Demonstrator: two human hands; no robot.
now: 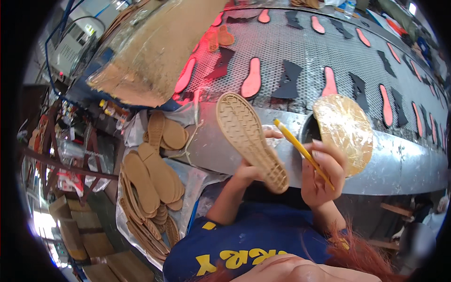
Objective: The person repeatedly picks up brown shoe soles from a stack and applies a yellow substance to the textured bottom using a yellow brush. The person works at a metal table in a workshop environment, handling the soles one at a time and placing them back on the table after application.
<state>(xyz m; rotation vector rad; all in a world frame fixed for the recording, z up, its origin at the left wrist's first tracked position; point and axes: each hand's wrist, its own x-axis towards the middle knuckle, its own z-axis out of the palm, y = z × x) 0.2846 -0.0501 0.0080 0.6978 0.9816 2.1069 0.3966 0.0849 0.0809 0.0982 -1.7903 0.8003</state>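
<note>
Head view: a grey mesh belt [305, 54] runs behind a bare metal ledge [399, 162], carrying pinkish-red insoles [253, 77] and black cut pieces [286, 80]; red light falls on its left end, beside a scuffed brown cover [159, 47]. The left hand [249, 172] grips a tan sole [242, 129], tread showing, tilted in front of the ledge. The right hand [326, 171] pinches a yellow stick [303, 149] near a dark pot [310, 129] partly covered by a shiny tan disc [345, 131]. More soles [157, 174] fill a plastic-lined bin at left, above cardboard boxes [127, 265]. Large yellow lettering [230, 258] crosses the person's dark blue shirt [272, 218].
</note>
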